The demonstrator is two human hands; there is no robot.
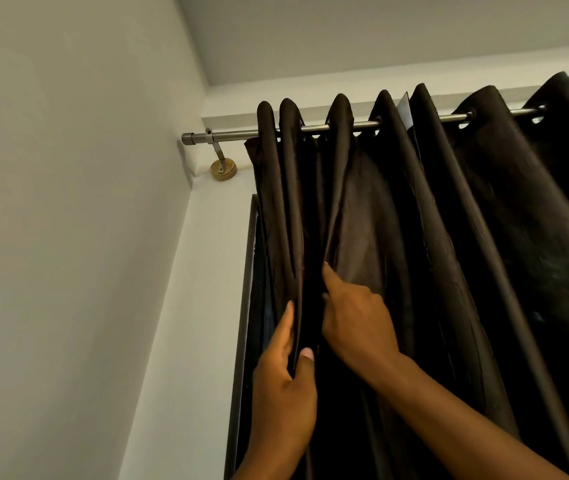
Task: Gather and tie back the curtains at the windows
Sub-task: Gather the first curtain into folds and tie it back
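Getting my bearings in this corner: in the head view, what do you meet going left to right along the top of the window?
Rod end cap → wall bracket → bunched curtain folds → bare rod stretch → spread curtain.

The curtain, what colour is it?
The glossy fabric curtain is dark brown, almost black, seen in the head view.

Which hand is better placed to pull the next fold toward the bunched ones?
Probably right: the right hand already grips the next fold of the dark brown fabric curtain, while the left hand pinches the gathered folds.

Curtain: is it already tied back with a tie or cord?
No: the dark curtain hangs loose from the rod, with the left hand pinching one fold.
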